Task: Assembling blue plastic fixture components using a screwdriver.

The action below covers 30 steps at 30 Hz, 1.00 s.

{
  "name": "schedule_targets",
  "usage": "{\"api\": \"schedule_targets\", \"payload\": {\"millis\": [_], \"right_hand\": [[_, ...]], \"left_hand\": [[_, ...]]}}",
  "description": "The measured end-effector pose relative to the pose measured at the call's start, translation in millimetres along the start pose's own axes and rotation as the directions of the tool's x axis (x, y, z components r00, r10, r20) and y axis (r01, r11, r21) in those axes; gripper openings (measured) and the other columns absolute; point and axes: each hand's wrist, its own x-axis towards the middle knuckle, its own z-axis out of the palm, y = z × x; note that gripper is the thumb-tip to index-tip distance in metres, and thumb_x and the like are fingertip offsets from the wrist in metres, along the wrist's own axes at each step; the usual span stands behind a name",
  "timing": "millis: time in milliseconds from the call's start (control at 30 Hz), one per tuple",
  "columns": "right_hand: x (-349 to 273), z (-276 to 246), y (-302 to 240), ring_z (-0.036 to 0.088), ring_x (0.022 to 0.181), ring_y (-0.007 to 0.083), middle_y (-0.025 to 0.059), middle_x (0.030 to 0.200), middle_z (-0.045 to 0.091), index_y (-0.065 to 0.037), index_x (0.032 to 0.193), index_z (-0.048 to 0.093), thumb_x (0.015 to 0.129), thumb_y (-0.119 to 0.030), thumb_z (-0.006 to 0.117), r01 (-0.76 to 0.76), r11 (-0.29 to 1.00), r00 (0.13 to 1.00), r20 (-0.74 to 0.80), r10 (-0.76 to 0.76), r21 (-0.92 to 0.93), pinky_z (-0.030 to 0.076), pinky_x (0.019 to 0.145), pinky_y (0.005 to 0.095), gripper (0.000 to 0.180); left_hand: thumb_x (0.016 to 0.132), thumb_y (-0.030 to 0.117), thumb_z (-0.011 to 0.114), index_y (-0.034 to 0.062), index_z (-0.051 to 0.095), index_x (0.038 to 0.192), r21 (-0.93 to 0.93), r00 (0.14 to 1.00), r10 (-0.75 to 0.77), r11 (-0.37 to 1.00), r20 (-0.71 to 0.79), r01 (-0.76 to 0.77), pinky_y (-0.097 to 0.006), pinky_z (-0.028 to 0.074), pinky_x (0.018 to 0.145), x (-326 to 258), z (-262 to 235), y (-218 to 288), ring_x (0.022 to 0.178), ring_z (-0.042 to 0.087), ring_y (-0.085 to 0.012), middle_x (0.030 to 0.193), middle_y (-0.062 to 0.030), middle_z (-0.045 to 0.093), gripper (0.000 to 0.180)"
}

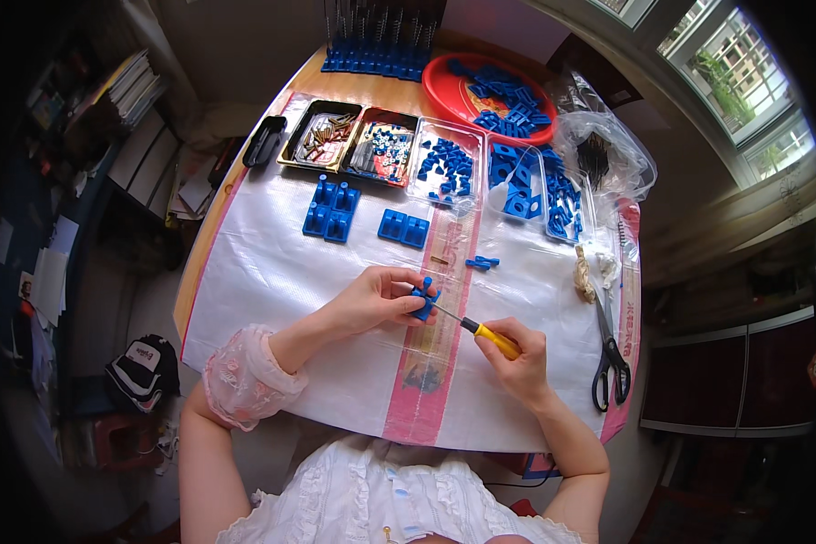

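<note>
My left hand (383, 296) pinches a small blue plastic part (422, 306) between thumb and fingers above the middle of the table. Closed round the yellow-and-black handle of a screwdriver (500, 343) is my right hand (522, 364). The screwdriver's thin shaft points left and up, its tip at the blue part; whether it sits in a screw is too small to tell. Just beyond lie a short brass-coloured pin (439, 260) and a few loose blue pieces (483, 263). Farther off stand blue assembled blocks (331, 210) with upright posts and a lower blue block pair (403, 228).
A row of trays holds brass pins (328, 138), small mixed fittings (383, 145) and blue pieces (446, 168). Behind them sit a red basin (444, 89) of blue parts and a blue rack (372, 62) with upright rods. Black-handled scissors (611, 363) lie at the right edge.
</note>
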Motion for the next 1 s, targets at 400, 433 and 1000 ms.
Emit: {"api": "schedule_targets", "payload": {"millis": [400,433,1000], "right_hand": [[-1.1,-2.5,4.6,0.069,0.080,0.0095,0.0077,0.087,0.075,0.004,0.099,0.071,0.094,-0.007,0.076,-0.303,0.926,0.951,0.133,0.279,0.225,0.054,0.073,0.0240,0.014],[-1.9,-1.8,4.8,0.069,0.081,0.0091,0.0072,0.087,0.075,0.004,0.099,0.071,0.094,-0.008,0.076,-0.315,0.919,0.947,0.136,0.290,0.237,0.053,0.074,0.0238,0.013],[-2.5,0.6,7.7,0.066,0.081,0.0075,0.0046,0.087,0.074,0.003,0.099,0.071,0.095,-0.009,0.075,-0.344,0.894,0.938,0.142,0.316,0.286,0.052,0.074,0.0231,0.013]], "left_hand": [[0.103,0.003,0.062,-0.0043,0.063,0.130,0.045,0.999,0.036,0.998,0.034,-0.037,-0.032,0.063,0.093,-1.0,-1.1,-3.0,0.106,0.074,-0.0220,0.112,-0.0149,0.073,0.028],[0.103,0.003,0.062,-0.0043,0.063,0.130,0.049,0.999,0.027,0.998,0.033,-0.029,-0.032,0.063,0.093,-1.1,-0.8,-1.4,0.106,0.074,-0.0221,0.112,-0.0150,0.073,0.028],[0.103,0.003,0.061,-0.0037,0.063,0.130,0.062,0.998,0.061,0.996,0.022,-0.062,-0.032,0.063,0.095,-1.8,-0.1,-1.8,0.107,0.074,-0.0229,0.114,-0.0154,0.073,0.028]]}}
